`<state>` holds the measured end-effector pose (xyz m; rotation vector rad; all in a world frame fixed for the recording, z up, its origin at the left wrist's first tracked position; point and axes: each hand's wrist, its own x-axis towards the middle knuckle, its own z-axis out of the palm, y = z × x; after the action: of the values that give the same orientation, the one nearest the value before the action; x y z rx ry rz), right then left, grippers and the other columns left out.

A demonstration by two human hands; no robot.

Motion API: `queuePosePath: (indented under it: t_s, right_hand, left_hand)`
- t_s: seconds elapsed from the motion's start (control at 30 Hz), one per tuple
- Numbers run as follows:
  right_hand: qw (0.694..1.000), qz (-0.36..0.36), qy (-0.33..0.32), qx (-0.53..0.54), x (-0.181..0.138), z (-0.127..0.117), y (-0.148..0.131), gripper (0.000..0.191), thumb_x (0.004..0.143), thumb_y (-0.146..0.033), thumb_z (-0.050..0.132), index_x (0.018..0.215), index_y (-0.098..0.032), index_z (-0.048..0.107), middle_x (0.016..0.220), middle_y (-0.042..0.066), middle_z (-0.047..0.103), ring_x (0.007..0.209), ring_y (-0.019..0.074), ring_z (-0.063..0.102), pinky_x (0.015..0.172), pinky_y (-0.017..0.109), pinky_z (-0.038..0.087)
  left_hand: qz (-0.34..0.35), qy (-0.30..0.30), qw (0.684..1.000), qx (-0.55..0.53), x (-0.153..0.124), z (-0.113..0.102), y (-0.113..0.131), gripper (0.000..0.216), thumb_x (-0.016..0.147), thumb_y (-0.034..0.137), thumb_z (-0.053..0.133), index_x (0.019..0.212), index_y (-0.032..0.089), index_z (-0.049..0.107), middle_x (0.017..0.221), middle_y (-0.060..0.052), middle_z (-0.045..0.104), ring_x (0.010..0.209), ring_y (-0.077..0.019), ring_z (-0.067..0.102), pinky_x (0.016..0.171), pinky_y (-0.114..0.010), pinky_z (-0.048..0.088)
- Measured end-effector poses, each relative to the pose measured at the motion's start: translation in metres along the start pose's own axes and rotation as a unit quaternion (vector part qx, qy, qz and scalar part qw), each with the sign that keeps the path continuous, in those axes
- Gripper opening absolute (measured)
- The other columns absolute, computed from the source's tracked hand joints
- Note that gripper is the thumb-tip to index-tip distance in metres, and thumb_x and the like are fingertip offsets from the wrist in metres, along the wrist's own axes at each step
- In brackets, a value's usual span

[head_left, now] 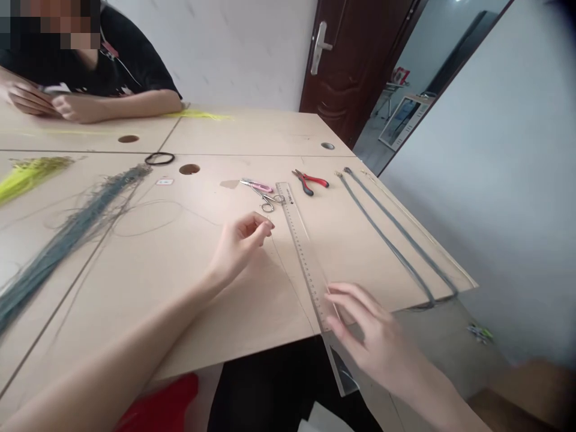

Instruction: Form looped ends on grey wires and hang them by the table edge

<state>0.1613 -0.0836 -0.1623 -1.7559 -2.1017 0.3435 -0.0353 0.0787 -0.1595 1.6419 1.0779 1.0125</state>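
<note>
My left hand [243, 243] is closed in a pinch above the table, with a thin thread [288, 273] running from its fingertips down toward the table's front edge. A clear ruler [299, 246] lies to its right, and its near end sticks out past the edge. Beside that near part is my right hand [364, 321], slightly blurred, fingers apart; nothing shows between them. Just beyond my left hand are silver scissors [267, 201] and a small pink-handled tool [261, 186]. Red-and-black pliers [310, 182] rest past the ruler's far end.
Two blue-grey cords [389, 237] hang over the right edge. A long blue-grey thread bundle [76, 240] and a yellow bundle [31, 177] lie left, near a black ring [159, 158]. Another person [135, 66] sits across the table. Holes [189, 169] pierce the tabletop [148, 300].
</note>
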Motion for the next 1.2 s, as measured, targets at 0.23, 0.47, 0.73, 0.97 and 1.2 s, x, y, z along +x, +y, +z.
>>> queuePosePath:
  t_s: [0.23,0.47,0.73,0.97,1.2]
  right_hand:
    - [0.940,0.287,-0.151,0.107,-0.023,-0.013,-0.001,0.048,0.087,-0.054,0.039,0.054,-0.019,0.045,0.046,0.000,0.052,0.043,0.0138,0.054,0.044,0.025,0.039]
    - [0.822,0.304,-0.244,0.414,-0.023,0.019,0.010,0.037,0.081,-0.048,0.053,0.070,-0.013,0.056,0.073,0.004,0.068,0.045,0.0077,0.058,0.038,0.016,0.034]
    - [0.795,0.251,-0.160,0.529,-0.028,0.025,0.005,0.028,0.080,-0.039,0.061,0.071,-0.013,0.056,0.063,0.000,0.060,0.039,0.0028,0.047,0.034,0.013,0.036]
    - [0.730,0.133,-0.004,0.671,-0.026,0.029,0.000,0.019,0.077,-0.035,0.067,0.073,-0.017,0.063,0.059,0.001,0.062,0.042,0.0096,0.058,0.037,0.019,0.048]
    - [0.779,-0.031,0.136,0.611,0.036,0.018,-0.020,0.009,0.078,-0.017,0.064,0.070,-0.021,0.061,0.065,-0.002,0.059,0.055,0.0128,0.063,0.046,0.025,0.053]
  left_hand:
    - [0.012,0.006,1.000,-0.008,0.000,0.000,0.001,0.016,0.079,0.023,0.050,0.067,0.016,0.056,0.067,0.001,0.055,0.063,-0.0113,0.050,0.059,-0.023,0.038]
    - [0.011,-0.015,1.000,-0.006,-0.003,0.003,-0.001,0.017,0.081,0.024,0.050,0.067,0.016,0.056,0.065,0.002,0.054,0.065,-0.0113,0.051,0.060,-0.023,0.038]
    - [0.013,-0.014,1.000,-0.016,-0.005,0.000,0.003,0.018,0.082,0.025,0.049,0.068,0.017,0.055,0.069,0.001,0.056,0.064,-0.0105,0.050,0.061,-0.023,0.039]
    - [-0.007,-0.055,0.998,-0.031,-0.012,0.006,0.002,0.015,0.081,0.026,0.050,0.072,0.017,0.057,0.067,0.002,0.054,0.059,-0.0101,0.047,0.055,-0.022,0.036]
    - [-0.018,-0.102,0.993,-0.055,-0.020,0.013,0.000,0.017,0.083,0.029,0.050,0.073,0.016,0.055,0.066,0.002,0.052,0.062,-0.0107,0.047,0.058,-0.022,0.036]
